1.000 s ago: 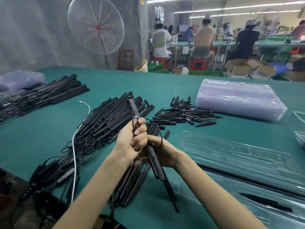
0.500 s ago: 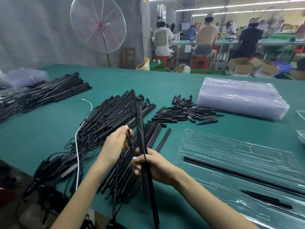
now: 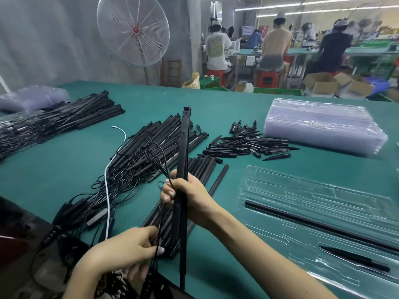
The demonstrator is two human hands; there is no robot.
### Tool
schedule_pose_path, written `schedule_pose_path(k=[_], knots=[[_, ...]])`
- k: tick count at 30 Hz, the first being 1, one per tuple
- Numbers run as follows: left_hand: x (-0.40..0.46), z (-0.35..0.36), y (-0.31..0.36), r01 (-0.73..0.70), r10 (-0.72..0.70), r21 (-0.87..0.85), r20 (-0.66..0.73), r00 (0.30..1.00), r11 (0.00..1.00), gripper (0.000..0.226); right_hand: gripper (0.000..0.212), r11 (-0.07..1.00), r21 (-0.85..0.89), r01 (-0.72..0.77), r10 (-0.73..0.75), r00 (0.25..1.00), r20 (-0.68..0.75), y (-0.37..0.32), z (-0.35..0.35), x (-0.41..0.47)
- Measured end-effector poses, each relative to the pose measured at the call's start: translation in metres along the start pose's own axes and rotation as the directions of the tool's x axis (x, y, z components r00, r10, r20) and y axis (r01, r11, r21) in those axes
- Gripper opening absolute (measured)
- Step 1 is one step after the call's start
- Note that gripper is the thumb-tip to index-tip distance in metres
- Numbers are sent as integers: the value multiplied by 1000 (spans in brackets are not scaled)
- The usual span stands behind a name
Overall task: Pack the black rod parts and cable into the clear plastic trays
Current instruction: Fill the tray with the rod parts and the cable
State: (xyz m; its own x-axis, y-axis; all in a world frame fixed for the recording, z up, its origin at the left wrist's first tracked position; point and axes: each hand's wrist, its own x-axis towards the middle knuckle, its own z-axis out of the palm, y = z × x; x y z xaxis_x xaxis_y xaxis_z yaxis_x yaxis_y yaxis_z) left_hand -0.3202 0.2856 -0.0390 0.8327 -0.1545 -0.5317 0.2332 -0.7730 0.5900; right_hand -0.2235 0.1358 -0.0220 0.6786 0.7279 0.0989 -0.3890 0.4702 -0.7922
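At the far left of the green bench (image 3: 64, 160) lies a heap of black rods (image 3: 56, 123), apart from the work. Nearer the middle, a second heap of wired rods (image 3: 151, 143) trails tangled leads and one white cable (image 3: 106, 169) toward the bench edge. The left hand (image 3: 121, 253) sits low at that edge, its fingers (image 3: 149, 230) curled round a thin black cable (image 3: 156, 242) that runs up to the rod above. The right hand (image 3: 190, 197) grips the held rod (image 3: 183, 169) about midway, fingers wrapped tight, so the rod stands nearly upright over a row of plain rods (image 3: 200, 169).

Right of these lie short pointed spikes (image 3: 248, 145), then a stack of clear trays (image 3: 321, 128). The open tray (image 3: 302, 190) in front already carries one long rod (image 3: 313, 223) and one spike (image 3: 356, 258) in its grooves.

The step, I judge, is drawing the lead free of the tangle. Best to keep the cable taut but unstrained, gather it into a small loop, then lay the rod flat into a free groove, parallel to the seated one.
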Motion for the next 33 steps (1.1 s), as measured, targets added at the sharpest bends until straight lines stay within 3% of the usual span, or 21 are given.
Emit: schedule_pose_path(k=[4, 6, 8, 11, 13, 15, 19, 22, 26, 29, 33], knots=[[0, -3, -10, -133, 183, -360, 111, 977, 923, 32, 30, 997, -8, -73, 73, 997, 6, -1, 5, -1], [-1, -2, -17, -168, 307, -558, 165, 937, 813, 49, 26, 990, -36, -137, 139, 988, 72, -1, 1, -7], [-1, -2, -20, -218, 473, -720, 171, 864, 659, 52, 20, 977, -131, -165, 184, 972, 146, -1, -4, -13], [6, -4, -13, -376, 552, -755, -22, 833, 537, 31, 14, 985, -145, -90, 107, 988, 114, 0, -6, -13], [9, -9, -6, -480, 531, -733, -191, 825, 482, 18, 15, 997, 66, -28, 27, 999, 28, -9, -5, -6], [9, -18, -4, -505, 469, -738, -286, 835, 448, 20, 22, 955, 294, 35, -17, 998, -64, -26, -7, 4], [5, -27, -16, -388, 387, -667, -159, 908, 636, 37, 27, 838, 530, 132, -54, 986, -161, -68, -15, 9], [-4, -32, -28, -281, 340, -584, -9, 940, 761, 39, 29, 848, 517, 116, -47, 989, -143, -85, -24, 1], [-18, -45, -47, -97, 134, -520, 34, 990, 849, 45, 31, 849, 521, 90, -60, 995, -75, -107, -35, -9], [-17, -52, -68, 93, -82, -460, 43, 996, 883, 29, 26, 911, 364, 194, -130, 972, -193, -128, -42, -9], [-8, -59, -91, 311, -335, -301, -29, 942, 902, 7, 30, 893, 36, 449, -384, 800, -462, -162, -64, -8]])
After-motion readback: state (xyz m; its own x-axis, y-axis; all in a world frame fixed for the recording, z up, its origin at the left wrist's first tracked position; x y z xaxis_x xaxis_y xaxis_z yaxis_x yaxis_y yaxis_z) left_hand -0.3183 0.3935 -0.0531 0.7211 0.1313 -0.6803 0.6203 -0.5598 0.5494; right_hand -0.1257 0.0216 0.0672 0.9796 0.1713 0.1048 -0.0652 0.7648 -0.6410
